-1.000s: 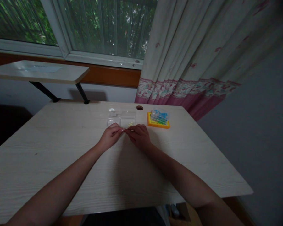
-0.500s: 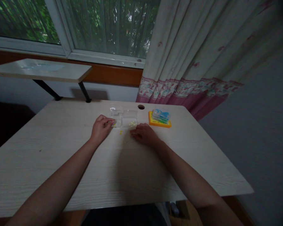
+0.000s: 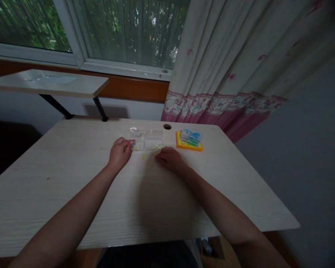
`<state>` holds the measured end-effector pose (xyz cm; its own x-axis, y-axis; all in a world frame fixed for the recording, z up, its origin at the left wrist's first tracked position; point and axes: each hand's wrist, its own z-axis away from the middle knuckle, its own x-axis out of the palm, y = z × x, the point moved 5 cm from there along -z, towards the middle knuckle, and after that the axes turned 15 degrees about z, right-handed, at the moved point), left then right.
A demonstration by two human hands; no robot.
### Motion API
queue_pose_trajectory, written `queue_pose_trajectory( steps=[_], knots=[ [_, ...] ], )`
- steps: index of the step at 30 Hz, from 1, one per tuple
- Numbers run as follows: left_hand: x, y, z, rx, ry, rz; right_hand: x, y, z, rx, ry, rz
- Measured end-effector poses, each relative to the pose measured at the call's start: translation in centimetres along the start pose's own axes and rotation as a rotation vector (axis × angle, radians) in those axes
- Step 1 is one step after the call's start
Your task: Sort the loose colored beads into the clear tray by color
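Observation:
Two small clear plastic boxes with raised lids stand side by side on the desk. The left box (image 3: pixel 139 146) holds a few tiny yellow pieces; the right box (image 3: pixel 149 143) holds several pale yellow ones. My left hand (image 3: pixel 120 153) is closed at the left box's left edge, thumb and fingers pinching it. My right hand (image 3: pixel 171 158) rests just in front of the right box with fingers bent together; whatever they hold is hidden. A few loose yellow pieces (image 3: pixel 143 157) lie on the desk between my hands.
Right of the boxes, a clear case with blue and green contents (image 3: pixel 190 135) sits on a yellow-orange box (image 3: pixel 188 146). Behind is a round cable hole (image 3: pixel 167 127). A raised shelf (image 3: pixel 80 86) stands at the desk's back left; a curtain (image 3: pixel 206 74) hangs behind.
My left fingers have shifted slightly at the edge of the left box. My right hand has moved very slightly right. The boxes stay put.

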<state>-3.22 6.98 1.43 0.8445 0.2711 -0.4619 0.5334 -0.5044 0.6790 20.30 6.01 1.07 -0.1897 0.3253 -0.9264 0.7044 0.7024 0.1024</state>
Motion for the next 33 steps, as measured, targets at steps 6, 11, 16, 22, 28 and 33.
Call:
queue_pose_trajectory(
  steps=[6, 11, 16, 22, 28, 33],
  knots=[
    [0.2, 1.5, 0.1, 0.071, -0.041, 0.007, -0.4, 0.5, -0.3, 0.216, 0.067, -0.24],
    [1.7, 4.6, 1.0, 0.275, -0.208, 0.032, -0.6, 0.0, -0.6, 0.544, 0.091, -0.622],
    [2.7, 6.0, 1.6, 0.338, -0.288, -0.059, 0.2, -1.3, -0.7, 0.614, -0.011, -0.855],
    [3.0, 5.8, 1.7, 0.354, -0.294, -0.101, 0.0, -1.9, -0.9, 0.548, -0.035, -0.894],
    [2.1, 5.4, 1.3, 0.327, -0.198, -0.01, 0.0, -2.0, -1.0, 0.453, -0.039, -0.796],
    [0.3, 3.6, 0.4, 0.179, -0.011, -0.01, 0.1, -3.1, -1.0, 0.315, -0.012, -0.458]
  ],
)
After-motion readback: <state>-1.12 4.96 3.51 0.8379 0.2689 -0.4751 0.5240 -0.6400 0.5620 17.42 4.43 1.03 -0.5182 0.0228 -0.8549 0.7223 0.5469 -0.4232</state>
